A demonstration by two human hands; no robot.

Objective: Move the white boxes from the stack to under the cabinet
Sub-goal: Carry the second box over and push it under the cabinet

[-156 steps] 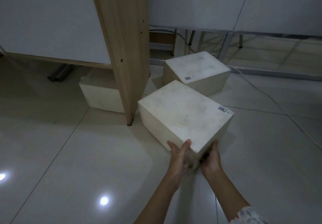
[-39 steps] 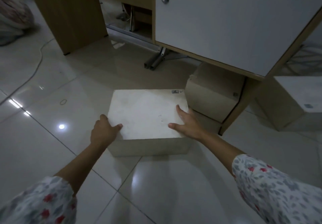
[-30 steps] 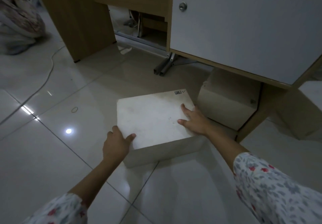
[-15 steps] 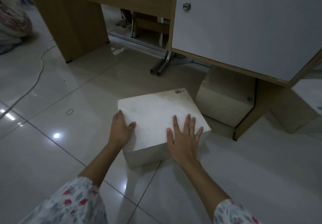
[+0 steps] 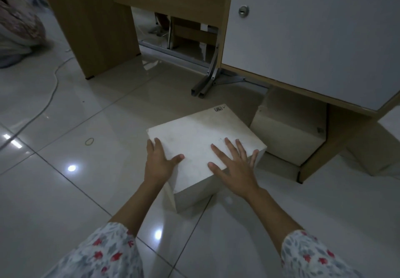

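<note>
A white box (image 5: 199, 130) sits on the tiled floor in front of the white-doored cabinet (image 5: 313, 35), one corner turned toward me. My left hand (image 5: 159, 162) holds its near left edge, thumb on top and fingers down the side. My right hand (image 5: 234, 163) lies flat on the top near the right corner, fingers spread. A second white box (image 5: 287, 135) stands under the cabinet, just right of the first, partly hidden by the cabinet's bottom edge.
A wooden side panel (image 5: 318, 158) comes down to the floor right of the boxes. A metal bracket (image 5: 207, 83) lies under the cabinet's left end. A wooden desk leg (image 5: 91, 24) stands at the back left, a white cable (image 5: 46, 102) and a rubber band (image 5: 89, 141) lie on the floor.
The box was slid from the right side of the panel to the cabinet's front and turned. My right hand moved from its far right edge to flat on the top.
</note>
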